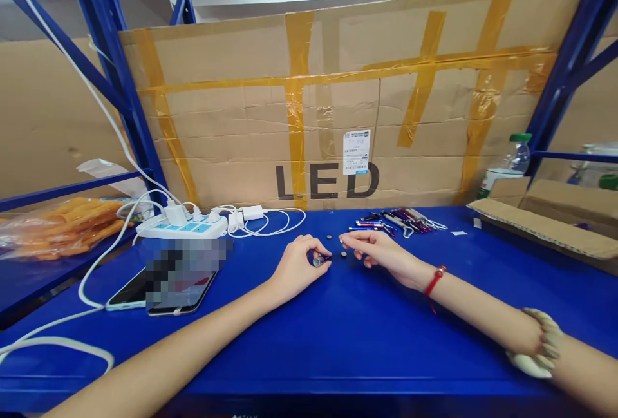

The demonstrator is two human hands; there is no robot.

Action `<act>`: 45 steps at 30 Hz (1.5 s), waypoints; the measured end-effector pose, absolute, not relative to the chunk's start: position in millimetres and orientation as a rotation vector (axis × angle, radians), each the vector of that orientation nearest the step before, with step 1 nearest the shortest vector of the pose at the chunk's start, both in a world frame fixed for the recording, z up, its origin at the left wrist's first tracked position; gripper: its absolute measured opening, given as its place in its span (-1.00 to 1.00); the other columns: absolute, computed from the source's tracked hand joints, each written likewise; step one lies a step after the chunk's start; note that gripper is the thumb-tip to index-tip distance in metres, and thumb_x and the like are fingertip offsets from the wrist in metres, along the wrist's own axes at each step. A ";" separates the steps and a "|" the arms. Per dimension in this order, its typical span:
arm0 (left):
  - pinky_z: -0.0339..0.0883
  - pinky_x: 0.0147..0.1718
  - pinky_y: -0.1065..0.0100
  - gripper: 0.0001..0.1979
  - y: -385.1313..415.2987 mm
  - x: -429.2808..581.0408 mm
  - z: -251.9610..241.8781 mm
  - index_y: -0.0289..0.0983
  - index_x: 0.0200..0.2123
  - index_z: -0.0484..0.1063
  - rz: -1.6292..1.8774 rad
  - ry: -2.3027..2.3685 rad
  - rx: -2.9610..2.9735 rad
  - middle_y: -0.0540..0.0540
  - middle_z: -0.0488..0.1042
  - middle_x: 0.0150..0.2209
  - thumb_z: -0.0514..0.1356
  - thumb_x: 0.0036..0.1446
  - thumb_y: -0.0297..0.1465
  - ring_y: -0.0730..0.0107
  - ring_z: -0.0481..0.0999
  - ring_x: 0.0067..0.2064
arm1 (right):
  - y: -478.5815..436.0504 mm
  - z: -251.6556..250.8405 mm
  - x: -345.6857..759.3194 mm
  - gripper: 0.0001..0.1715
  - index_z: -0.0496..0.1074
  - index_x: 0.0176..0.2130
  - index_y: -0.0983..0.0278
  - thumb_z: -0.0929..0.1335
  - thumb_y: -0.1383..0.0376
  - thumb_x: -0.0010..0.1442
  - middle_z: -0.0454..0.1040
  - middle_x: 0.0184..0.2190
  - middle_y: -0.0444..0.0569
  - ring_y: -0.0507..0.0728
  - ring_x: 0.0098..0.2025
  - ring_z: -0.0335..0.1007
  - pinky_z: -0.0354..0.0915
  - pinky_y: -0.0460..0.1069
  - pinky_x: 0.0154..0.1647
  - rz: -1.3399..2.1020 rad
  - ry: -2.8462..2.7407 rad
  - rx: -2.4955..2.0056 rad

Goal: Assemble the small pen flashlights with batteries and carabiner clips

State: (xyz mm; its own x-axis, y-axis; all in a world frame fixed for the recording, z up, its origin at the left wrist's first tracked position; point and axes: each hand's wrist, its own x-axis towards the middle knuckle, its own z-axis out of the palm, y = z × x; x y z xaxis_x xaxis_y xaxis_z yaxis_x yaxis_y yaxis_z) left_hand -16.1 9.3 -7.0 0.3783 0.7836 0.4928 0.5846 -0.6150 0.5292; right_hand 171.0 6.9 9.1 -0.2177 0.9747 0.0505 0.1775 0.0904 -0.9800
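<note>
- Bead bracelet (544, 344) on R forearm, nearest; red string bracelet (435, 281) at R wrist.
- Blue tabletop (309, 347) under it all.
- Two phones (182, 302) flat on L side, next to each other, screens partly blurred out.
- L hand (298, 266): thumb + fingers closed round a short metal tube (318, 261), approx. mid-table; silvery end faces back toward person, rest dark.
- R hand (379, 250): thumb + fingertips drawn together, just off the tabletop; tiny pale bit at the tips, can't tell if it's gripped or what it is.
- Small round disc (344, 254) on table btwn hands, nearer R fingertips; 2nd disc (329, 236) a bit farther back, also btwn hands.
- Pile of small tubes (403, 220) w/ clips, assorted colours, beyond R hand.
- White power strip (181, 228) back L, plugs in, white cables (284, 232) beside it; bag of orange stuff (62, 230) farther L.
- Open cardbd box (550, 218) far R, green-cap bottle (514, 157) behind it.
- Big cardbd sheet (232, 115) at back: brown tape, "LED" print, white label (356, 152).
</note>
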 end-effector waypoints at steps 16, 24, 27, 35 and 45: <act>0.31 -0.28 0.33 -0.79 5.4 -15.2 -7.3 -0.18 -0.27 0.51 1.042 1.210 2.528 -0.05 0.39 -0.38 0.11 0.05 -0.49 0.33 0.35 -0.25 | -7.3 13.9 164.5 -0.61 0.52 -0.35 0.30 0.43 0.05 -0.10 0.46 -0.45 -0.09 -0.07 -0.52 0.16 0.08 -0.16 -0.62 1.278 -1.698 -1.051; 0.34 -0.19 0.24 -0.82 0.6 -14.8 -3.7 -0.25 -0.26 0.33 0.901 1.222 2.744 -0.11 0.29 -0.16 -0.06 0.22 -0.39 0.31 0.32 -0.14 | -8.5 12.3 163.8 -0.66 0.50 -0.40 0.30 0.45 0.09 -0.11 0.41 -0.52 -0.14 -0.08 -0.54 0.15 0.06 -0.15 -0.61 1.317 -1.685 -1.022; 0.33 -0.18 0.24 -0.82 -0.9 -13.6 -0.7 -0.25 -0.28 0.29 0.880 1.238 2.770 -0.09 0.30 -0.18 -0.09 0.25 -0.40 0.31 0.31 -0.15 | -9.4 13.9 163.3 -0.66 0.49 -0.44 0.31 0.45 0.08 -0.12 0.38 -0.55 -0.15 -0.09 -0.56 0.11 0.02 -0.14 -0.62 1.333 -1.645 -1.020; 0.32 -0.17 0.23 -0.77 -0.6 -13.9 -1.5 -0.23 -0.24 0.30 0.819 1.253 2.853 -0.09 0.29 -0.17 -0.08 0.25 -0.28 0.31 0.32 -0.16 | -8.9 17.3 163.1 -0.61 0.46 -0.46 0.34 0.47 0.07 -0.19 0.25 -0.65 -0.20 -0.10 -0.59 0.01 -0.08 -0.13 -0.62 1.312 -1.513 -1.043; 0.32 -0.17 0.26 -0.77 -1.1 -14.2 -0.8 -0.24 -0.25 0.29 0.805 1.206 2.843 -0.07 0.31 -0.21 -0.11 0.27 -0.29 0.33 0.32 -0.18 | -5.7 13.9 165.4 -0.60 0.45 -0.40 0.33 0.46 0.07 -0.15 0.24 -0.64 -0.22 -0.10 -0.58 0.04 -0.04 -0.16 -0.63 1.280 -1.562 -1.073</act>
State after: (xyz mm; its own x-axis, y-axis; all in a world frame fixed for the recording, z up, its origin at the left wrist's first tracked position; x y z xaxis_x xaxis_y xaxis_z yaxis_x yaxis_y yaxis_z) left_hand -14.2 -1.1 -0.8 0.5876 0.6599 0.4683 0.6852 -0.7136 0.1458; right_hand 165.4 -5.7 13.9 -0.2920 0.9531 0.0797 0.1090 0.1160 -0.9873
